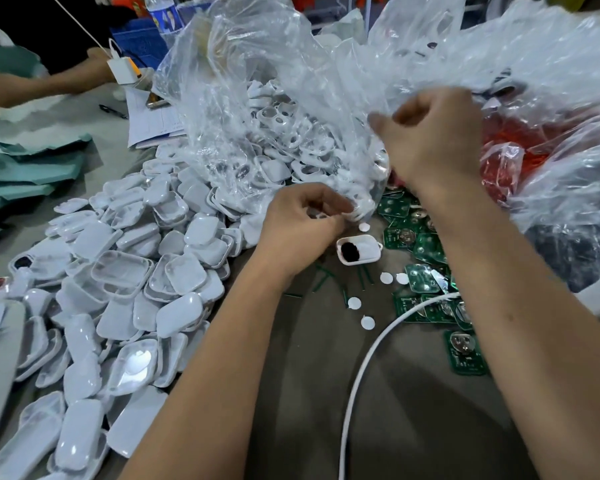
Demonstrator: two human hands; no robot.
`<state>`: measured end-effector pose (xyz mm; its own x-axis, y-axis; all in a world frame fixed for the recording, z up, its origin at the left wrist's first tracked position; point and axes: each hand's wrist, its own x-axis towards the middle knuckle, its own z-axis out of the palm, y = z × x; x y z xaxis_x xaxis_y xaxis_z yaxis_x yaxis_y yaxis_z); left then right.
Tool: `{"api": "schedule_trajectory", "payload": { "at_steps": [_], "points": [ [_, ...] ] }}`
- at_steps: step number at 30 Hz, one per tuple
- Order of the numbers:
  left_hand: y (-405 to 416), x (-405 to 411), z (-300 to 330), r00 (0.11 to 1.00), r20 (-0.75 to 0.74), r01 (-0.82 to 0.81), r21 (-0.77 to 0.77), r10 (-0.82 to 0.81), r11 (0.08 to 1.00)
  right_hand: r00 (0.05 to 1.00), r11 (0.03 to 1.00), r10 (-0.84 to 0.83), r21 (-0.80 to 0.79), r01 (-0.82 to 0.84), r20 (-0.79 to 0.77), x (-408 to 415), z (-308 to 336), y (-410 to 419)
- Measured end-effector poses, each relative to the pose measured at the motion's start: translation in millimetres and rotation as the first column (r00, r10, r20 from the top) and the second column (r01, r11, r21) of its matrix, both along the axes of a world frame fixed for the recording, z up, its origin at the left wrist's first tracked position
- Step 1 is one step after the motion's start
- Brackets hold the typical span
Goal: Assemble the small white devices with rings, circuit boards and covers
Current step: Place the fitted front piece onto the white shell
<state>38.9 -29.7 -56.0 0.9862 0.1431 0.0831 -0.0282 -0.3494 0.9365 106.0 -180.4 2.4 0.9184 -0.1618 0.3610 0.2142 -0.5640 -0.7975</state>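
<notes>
My left hand point(302, 216) is curled at the mouth of a clear plastic bag point(257, 98) full of white device frames point(284, 133), pinching a small white part there. My right hand point(433, 140) is raised with curled fingers and grips the bag's plastic. Just below my left hand, a white device shell point(359, 250) with a black round insert lies on the table. Green circuit boards point(423, 244) are heaped to its right. Small white discs point(368, 322) are scattered in front. A large pile of white covers point(125, 289) fills the left.
A white cable point(371, 355) curves across the table between my forearms. Another clear bag with red parts point(506, 143) sits at the right. Another person's arm point(49, 81), teal sheets point(25, 168), papers, a pen and a white charger point(122, 69) lie at the far left.
</notes>
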Motion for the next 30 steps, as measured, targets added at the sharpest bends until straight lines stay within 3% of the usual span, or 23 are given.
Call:
{"api": "schedule_trajectory", "payload": {
  "at_steps": [2,5,9,13,25,30],
  "points": [
    [-2,2,-1,0.998,0.060,-0.022,-0.043,0.024,0.999,0.983,0.984,-0.166,-0.059,0.170,0.075,38,15,6],
    [-6,4,-3,0.994,0.103,-0.022,-0.024,0.024,0.999,0.950,0.938,-0.313,-0.164,0.306,-0.019,96,20,6],
    [-7,7,-5,0.990,0.138,-0.018,0.052,0.011,0.998,0.950,0.855,-0.276,-0.489,0.173,-0.147,135,-6,6],
    [-6,8,-6,0.991,0.130,-0.018,0.056,0.010,0.998,0.962,0.769,-0.203,-0.637,0.042,-0.181,142,-16,10],
    [-8,10,-8,0.992,0.115,-0.057,0.041,0.052,0.998,0.966,0.851,-0.235,-0.503,0.150,-0.109,124,-20,12],
    [-7,10,-10,0.992,0.106,-0.074,0.014,0.072,0.997,0.942,0.940,-0.290,-0.235,0.248,-0.169,108,-8,17]
  ]
}}
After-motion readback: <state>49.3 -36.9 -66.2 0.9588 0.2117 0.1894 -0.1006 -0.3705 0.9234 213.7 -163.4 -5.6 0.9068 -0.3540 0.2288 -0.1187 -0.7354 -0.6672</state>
